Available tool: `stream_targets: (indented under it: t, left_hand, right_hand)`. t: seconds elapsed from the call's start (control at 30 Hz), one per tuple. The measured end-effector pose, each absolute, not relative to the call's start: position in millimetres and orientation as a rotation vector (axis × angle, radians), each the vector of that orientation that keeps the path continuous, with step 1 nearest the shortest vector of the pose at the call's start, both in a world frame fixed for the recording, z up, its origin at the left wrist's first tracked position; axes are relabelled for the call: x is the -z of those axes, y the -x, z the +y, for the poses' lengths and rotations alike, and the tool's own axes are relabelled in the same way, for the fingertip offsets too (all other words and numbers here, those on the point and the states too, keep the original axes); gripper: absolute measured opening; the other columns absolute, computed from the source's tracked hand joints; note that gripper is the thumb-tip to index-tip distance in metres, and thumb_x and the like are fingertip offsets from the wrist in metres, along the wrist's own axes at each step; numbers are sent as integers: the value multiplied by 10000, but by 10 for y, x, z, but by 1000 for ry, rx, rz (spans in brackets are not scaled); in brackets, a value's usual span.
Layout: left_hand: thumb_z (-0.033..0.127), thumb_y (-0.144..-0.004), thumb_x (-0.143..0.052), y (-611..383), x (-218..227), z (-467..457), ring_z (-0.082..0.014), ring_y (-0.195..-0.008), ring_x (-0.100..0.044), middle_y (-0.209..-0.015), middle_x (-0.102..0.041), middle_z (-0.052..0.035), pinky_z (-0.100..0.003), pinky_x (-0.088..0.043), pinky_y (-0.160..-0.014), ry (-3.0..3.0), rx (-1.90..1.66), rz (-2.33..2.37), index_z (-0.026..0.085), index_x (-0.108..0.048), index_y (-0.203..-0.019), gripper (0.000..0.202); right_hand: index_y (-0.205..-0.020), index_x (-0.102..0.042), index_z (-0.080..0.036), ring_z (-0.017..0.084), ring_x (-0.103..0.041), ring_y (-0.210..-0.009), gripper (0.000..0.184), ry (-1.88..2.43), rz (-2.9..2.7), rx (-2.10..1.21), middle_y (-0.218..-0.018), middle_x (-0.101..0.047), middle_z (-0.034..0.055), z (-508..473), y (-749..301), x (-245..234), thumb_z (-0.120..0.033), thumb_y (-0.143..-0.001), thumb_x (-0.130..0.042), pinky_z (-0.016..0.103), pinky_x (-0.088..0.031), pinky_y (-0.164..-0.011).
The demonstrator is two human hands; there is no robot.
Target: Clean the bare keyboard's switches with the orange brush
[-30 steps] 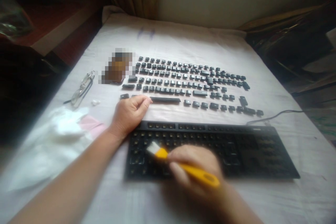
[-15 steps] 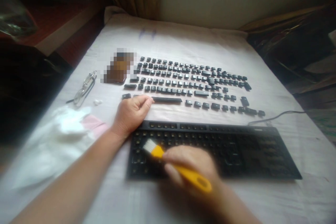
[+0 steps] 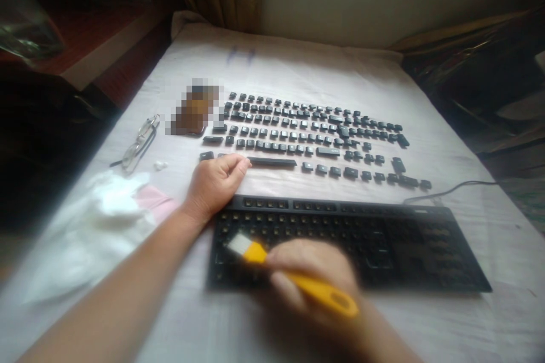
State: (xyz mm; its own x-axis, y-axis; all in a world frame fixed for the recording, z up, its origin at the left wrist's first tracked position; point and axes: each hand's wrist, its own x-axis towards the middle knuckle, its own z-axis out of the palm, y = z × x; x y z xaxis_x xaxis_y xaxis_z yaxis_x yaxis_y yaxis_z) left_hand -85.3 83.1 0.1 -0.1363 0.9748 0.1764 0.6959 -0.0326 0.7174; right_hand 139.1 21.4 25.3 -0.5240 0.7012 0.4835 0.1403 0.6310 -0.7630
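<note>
Keyboard is lying flat on the pale bedsheet, bare switch sockets being exposed on its left part; right part is too dark to read. Yellow-handled brush is being held in the right hand, handle being pinched between thumb and fingers, white bristles being aimed at the keyboard's left end; bristle contact can't be told. Left hand is being rested at the keyboard's upper left corner, fingers being curled, thumb being pressed to the index; can't tell if anything is being gripped. Long black bar key is lying just beside its thumb tip. Loose keycaps are being kept in rows beyond. Cable is trailing off right. Pixelated object, eyeglasses, white cloth and pink cloth are lying to the left.
</note>
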Motion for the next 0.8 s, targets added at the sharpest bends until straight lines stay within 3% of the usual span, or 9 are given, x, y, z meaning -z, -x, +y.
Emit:
stream_targets:
  t: [0.8]
  left_hand:
    - [440,-921,-531,894,39,842,-142,-589,-615,-600,-669,20,-239,-458,-638,-1687,-1059,1823,222,-758,-843,324]
  right_hand:
    - [-984,-680,-193,138,-759,-648,120,677,-2028,-795,-796,-801,40,156,-1160,-276,-116,-913,-622,207,-613,-658]
